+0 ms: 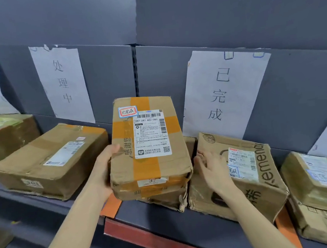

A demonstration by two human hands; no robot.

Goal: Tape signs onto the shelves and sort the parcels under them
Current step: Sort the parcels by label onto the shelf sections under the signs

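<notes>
Parcel (148,145) bearing a sticker (128,111) that matched the sign (222,96) was held just left of and below that sign, presumably for filing there, gripped at its edge by the left hand (105,167), while the right hand (213,169) was spread loosely over a neighbouring box (243,176) beneath the sign.

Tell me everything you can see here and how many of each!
Paper signs: four, white, taped on the back panel; two are cut off at the picture's edges.
Taped parcel: one, brown with orange tape, held above the shelf.
Other parcels: at least six, brown cardboard, on the shelf; two at left, one under the taped parcel, three at right.
Shelf: one, dark grey with a red-orange front edge.
Back panel: dark grey, behind everything.
Left hand: grips the taped parcel's left side.
Right hand: fingers straight, against a parcel at right.
</notes>
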